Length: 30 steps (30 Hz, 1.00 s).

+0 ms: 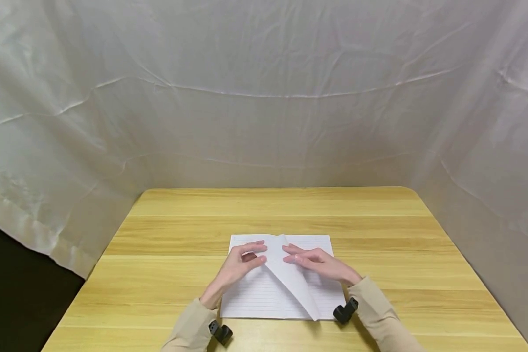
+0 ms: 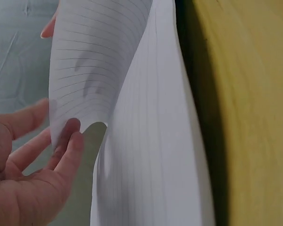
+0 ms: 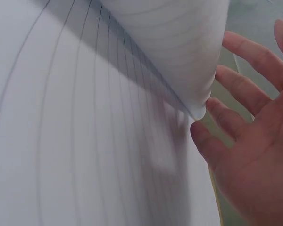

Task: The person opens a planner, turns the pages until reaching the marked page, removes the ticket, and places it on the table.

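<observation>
An open lined notebook (image 1: 255,298) lies on the table, with one white page (image 1: 292,281) lifted and curved upright near its middle. My left hand (image 1: 242,260) is at the left side of this page, thumb and fingers spread apart. In the left wrist view, the left fingertips (image 2: 74,141) touch the corner of the page, and part of a finger shows dimly through the paper. My right hand (image 1: 321,262) reaches in from the right. Its fingers (image 3: 240,87) are extended and loosely spread, with tips against the page edge in the right wrist view.
The notebook rests on a light wooden table (image 1: 167,274). Pale grey cloth (image 1: 264,127) hangs behind the table and along both sides. Each wrist carries a small black camera, one by the left cuff (image 1: 220,332) and one by the right cuff (image 1: 346,311).
</observation>
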Each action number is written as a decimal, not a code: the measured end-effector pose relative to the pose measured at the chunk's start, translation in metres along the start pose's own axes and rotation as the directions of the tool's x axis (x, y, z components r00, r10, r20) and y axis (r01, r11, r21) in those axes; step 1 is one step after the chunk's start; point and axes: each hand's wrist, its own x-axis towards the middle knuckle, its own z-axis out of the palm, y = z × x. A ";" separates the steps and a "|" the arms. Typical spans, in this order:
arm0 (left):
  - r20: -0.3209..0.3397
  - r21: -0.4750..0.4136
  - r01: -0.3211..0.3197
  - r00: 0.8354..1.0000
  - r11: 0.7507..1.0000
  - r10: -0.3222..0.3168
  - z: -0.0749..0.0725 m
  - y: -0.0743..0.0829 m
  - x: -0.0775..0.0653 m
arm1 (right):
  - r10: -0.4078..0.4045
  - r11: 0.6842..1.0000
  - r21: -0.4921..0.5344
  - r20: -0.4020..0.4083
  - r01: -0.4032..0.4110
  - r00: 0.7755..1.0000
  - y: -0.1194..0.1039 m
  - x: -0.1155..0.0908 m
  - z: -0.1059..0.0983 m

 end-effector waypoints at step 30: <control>-0.222 0.092 0.121 0.970 0.988 -0.098 -0.020 -0.013 -0.001 | 0.120 0.987 -0.051 -0.394 -0.152 0.911 0.043 -0.022 -0.029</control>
